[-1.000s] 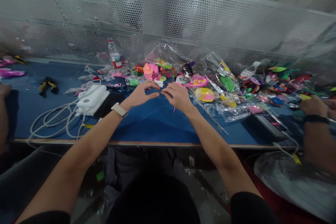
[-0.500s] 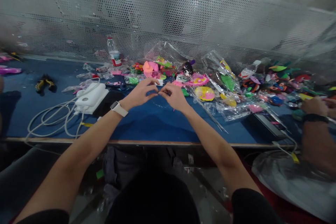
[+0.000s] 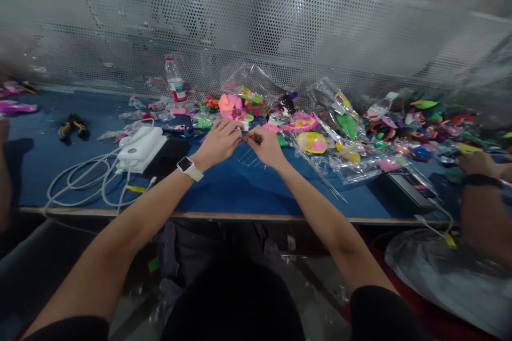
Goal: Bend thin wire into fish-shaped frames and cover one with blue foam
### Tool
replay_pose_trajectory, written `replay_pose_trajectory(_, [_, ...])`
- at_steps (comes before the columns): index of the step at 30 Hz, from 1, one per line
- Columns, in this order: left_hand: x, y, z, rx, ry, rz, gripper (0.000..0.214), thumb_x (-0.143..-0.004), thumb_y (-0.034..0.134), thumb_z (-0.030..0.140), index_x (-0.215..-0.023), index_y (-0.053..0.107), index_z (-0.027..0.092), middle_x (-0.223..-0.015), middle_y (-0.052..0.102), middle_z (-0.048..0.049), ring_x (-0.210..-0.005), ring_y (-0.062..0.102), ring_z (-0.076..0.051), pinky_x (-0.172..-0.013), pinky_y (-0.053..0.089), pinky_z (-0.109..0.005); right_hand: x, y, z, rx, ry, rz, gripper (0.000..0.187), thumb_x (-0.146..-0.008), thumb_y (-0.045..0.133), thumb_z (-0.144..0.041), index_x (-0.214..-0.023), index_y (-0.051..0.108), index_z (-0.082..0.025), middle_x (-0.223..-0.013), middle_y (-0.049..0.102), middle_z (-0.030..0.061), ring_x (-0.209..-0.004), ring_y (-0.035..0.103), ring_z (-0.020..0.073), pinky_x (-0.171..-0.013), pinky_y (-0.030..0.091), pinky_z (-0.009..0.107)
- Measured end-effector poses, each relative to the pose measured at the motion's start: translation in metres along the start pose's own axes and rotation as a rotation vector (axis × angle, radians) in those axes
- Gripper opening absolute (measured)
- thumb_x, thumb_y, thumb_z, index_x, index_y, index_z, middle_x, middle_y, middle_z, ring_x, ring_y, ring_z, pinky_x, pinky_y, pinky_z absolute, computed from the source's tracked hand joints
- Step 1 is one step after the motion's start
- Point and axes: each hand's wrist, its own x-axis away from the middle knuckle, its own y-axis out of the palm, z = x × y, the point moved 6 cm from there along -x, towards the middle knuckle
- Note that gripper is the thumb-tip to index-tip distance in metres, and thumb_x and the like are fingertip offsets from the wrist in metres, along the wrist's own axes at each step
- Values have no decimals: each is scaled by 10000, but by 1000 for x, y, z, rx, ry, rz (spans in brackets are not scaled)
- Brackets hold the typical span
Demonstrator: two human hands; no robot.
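- Clear plastic film (image 3: 247,157): shows just below the fingertips, over the near part of the blue table (image 3: 240,197). Can't tell if it hangs from the hands or lies flat.
- Left hand (image 3: 221,143): fingers bunched, tips beside the right hand's. Can't tell what, if anything, they pinch.
- Right hand (image 3: 267,146): thumb and forefinger drawn together over something dark and too small to identify. Can't confirm a grip on the film.
- Progress: handling looks mid-way, my read. Both hands are on one small spot, nothing visibly set aside as finished.
- Done: can't confirm any completed piece; film shows no visible contents.
- Left, judging by the table: plenty of loose stuff. Yellow-and-pink piece (image 3: 312,143) lies beyond the right hand, pink-orange piece (image 3: 230,105) behind the left, clear bag with green piece (image 3: 346,127) further right.
- Thin rods (image 3: 322,177) lie on the table, right of the right hand, untouched.
- Pliers (image 3: 73,129) sit far left, not in use by these hands.
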Motion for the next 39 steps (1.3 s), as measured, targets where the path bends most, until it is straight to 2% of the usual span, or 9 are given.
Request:
replay_pose_trajectory(2, [1,3,-11,158,-57,4,79,-1020,645,221,-1046,715,195,-1335,670,-136,-1263,632,-307,-1118,509,-554,1,-5,-7,149,-132,-12,176,-1041,693,-308,-908,743,-204,-868,702,42,-786,611,207,-744,471,345])
replay_pose_trajectory(6, [5,11,-27,427,-93,-56,146,-1035,650,336,-1015,724,211,-1335,628,-121,-1309,610,-287,-1180,482,-544,4,-10,-17,371,-361,-128,209,-1117,631,-328,-1012,782,-229,-986,741,71,-953,629,251,-878,493,394])
replay_pose_trajectory(11, [9,26,-42,665,-251,-178,261,-1018,676,463,-981,770,222,-1327,633,-115,-1216,651,-275,-1047,562,-499,7,-11,-22,482,-469,-185,283,-1152,553,-341,-1068,803,-238,-1001,739,77,-936,587,253,-843,488,400])
replay_pose_trajectory(14, [10,32,-45,782,-307,-211,249,-968,730,466,-967,790,224,-1365,639,-120,-1258,650,-289,-1046,564,-505,8,-10,-25,519,-493,-194,301,-1157,540,-341,-1058,806,-241,-984,726,73,-917,578,250,-812,479,389])
replay_pose_trajectory(21, [11,31,-40,968,-415,-239,213,-898,787,431,-928,780,220,-1353,666,-117,-1361,622,-317,-1148,511,-533,8,-10,-28,415,-510,-176,258,-1142,577,-317,-1060,804,-224,-979,742,75,-927,623,244,-865,494,386])
replay_pose_trajectory(27, [9,27,-41,999,-388,-208,212,-866,831,408,-892,749,214,-1338,622,-108,-1315,629,-298,-1102,539,-496,8,-6,-24,338,-373,-168,186,-1114,631,-288,-1057,798,-229,-1000,735,65,-930,618,238,-864,484,370])
replay_pose_trajectory(32, [6,17,-42,883,-289,-146,236,-910,811,451,-924,763,221,-1361,614,-115,-1261,642,-284,-1074,553,-486,6,-5,-22,243,-255,-129,116,-1070,706,-268,-1019,797,-218,-961,705,39,-837,596,203,-799,456,337])
replay_pose_trajectory(39, [7,14,-44,745,-203,-127,228,-929,806,451,-933,790,223,-1324,650,-118,-1294,641,-289,-1142,514,-515,6,-1,-19,295,-242,-168,71,-1052,728,-229,-1017,789,-220,-936,699,41,-869,617,213,-807,448,329])
